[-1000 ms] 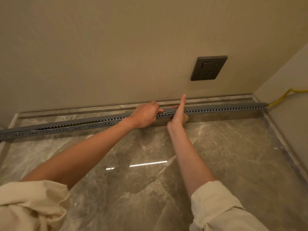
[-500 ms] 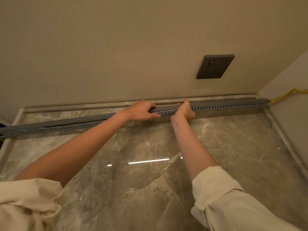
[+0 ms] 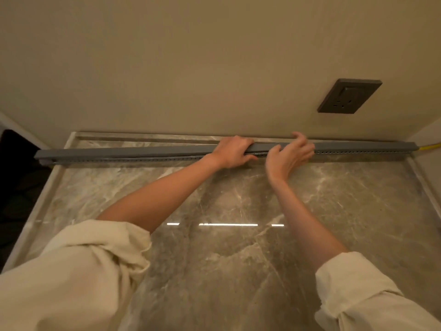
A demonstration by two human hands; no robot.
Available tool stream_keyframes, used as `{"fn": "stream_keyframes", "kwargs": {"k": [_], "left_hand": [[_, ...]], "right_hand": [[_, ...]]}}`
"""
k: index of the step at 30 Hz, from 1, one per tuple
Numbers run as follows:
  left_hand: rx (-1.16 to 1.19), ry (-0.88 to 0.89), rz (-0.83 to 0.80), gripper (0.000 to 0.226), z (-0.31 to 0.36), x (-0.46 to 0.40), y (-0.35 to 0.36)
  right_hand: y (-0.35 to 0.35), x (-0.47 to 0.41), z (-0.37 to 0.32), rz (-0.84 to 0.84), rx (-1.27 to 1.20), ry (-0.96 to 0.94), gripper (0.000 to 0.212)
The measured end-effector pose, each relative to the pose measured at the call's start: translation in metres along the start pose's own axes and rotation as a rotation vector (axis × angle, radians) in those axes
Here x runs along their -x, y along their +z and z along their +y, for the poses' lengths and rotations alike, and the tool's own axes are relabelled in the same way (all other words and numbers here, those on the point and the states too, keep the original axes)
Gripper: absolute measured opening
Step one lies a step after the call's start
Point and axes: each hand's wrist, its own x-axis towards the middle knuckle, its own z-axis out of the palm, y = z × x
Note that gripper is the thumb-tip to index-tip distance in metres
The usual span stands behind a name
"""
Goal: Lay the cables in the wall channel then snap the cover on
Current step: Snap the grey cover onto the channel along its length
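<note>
A long grey slotted channel [image 3: 358, 152] runs along the foot of the wall, on the marble floor. Its grey cover [image 3: 119, 152] lies on top, with a narrow gap under it toward the left end. My left hand [image 3: 232, 151] is clamped over the cover near the middle, fingers over the far edge. My right hand [image 3: 290, 155] sits just to the right, palm on the channel front, fingers spread and partly lifted. A yellow cable [image 3: 429, 146] comes out of the channel's right end. The cables inside are hidden.
A dark wall socket [image 3: 349, 96] sits above the channel at the right. A side wall closes the right corner. A dark opening [image 3: 16, 175] lies past the floor's left edge. The polished marble floor [image 3: 238, 235] stretches toward me.
The view has shifted left and closer. My left hand has closed over the cover; my right hand went from a pointing finger to a loose open hand resting on the channel.
</note>
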Motion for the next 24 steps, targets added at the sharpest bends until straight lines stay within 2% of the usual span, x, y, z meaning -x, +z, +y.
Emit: {"fn": "stream_keyframes", "kwargs": {"k": [2, 4, 6, 9, 13, 19, 21, 24], "left_hand": [[0.069, 0.001, -0.051, 0.034, -0.003, 0.000, 0.000], [0.142, -0.005, -0.094, 0.034, -0.007, 0.002, 0.000], [0.188, -0.017, -0.125, 0.036, -0.013, 0.007, 0.000], [0.217, -0.045, -0.156, 0.037, -0.026, 0.019, -0.001], [0.185, -0.104, -0.134, 0.042, -0.060, 0.046, -0.012], [0.164, -0.240, -0.073, 0.037, -0.140, 0.117, -0.055], [0.113, -0.274, -0.086, 0.033, -0.165, 0.141, -0.070], [-0.013, -0.290, -0.155, 0.028, -0.194, 0.172, -0.086]], "right_hand": [[0.005, -0.002, 0.004, -0.261, 0.237, -0.262, 0.051], [0.012, -0.005, 0.007, -0.514, 0.404, -0.444, 0.059], [0.016, -0.006, 0.009, -0.695, 0.526, -0.528, 0.064], [0.019, -0.004, 0.007, -0.884, 0.671, -0.553, 0.046], [0.019, 0.002, 0.003, -0.852, 0.746, -0.562, 0.029], [0.021, 0.020, -0.010, -0.706, 0.838, -0.523, 0.037], [0.025, 0.030, -0.018, -0.731, 0.820, -0.538, 0.041], [0.037, 0.053, -0.038, -0.857, 0.777, -0.638, 0.044]]}}
